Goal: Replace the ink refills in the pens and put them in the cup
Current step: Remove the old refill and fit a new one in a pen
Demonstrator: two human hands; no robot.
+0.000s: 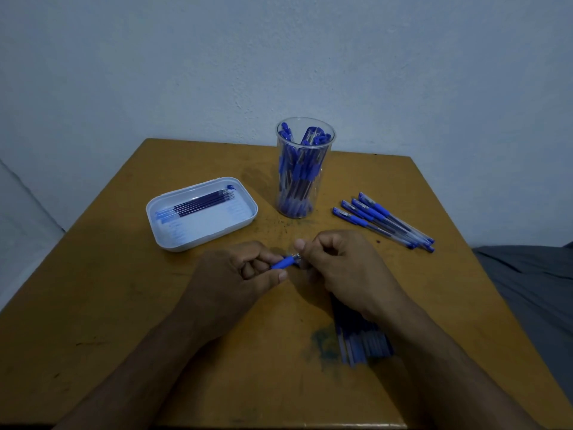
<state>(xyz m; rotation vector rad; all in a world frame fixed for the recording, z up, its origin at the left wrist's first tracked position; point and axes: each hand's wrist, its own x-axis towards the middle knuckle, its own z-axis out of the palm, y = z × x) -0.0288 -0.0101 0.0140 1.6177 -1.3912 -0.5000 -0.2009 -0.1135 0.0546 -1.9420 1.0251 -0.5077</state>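
Both hands meet over the middle of the brown table (124, 305). My left hand (232, 280) pinches the blue grip section of a pen (283, 262). My right hand (344, 268) grips the pen's other end, whose barrel is hidden inside its fingers. A clear plastic cup (305, 167) packed with several blue pens stands at the back centre. A white tray (173, 237) at the left holds several dark ink refills (201, 203).
Several capped blue pens (384, 221) lie fanned out on the table to the right of the cup. A bundle of blue pen parts or refills (362, 346) lies under my right forearm, beside a blue-green ink stain (322, 346). A grey cloth (533, 283) lies off the right edge.
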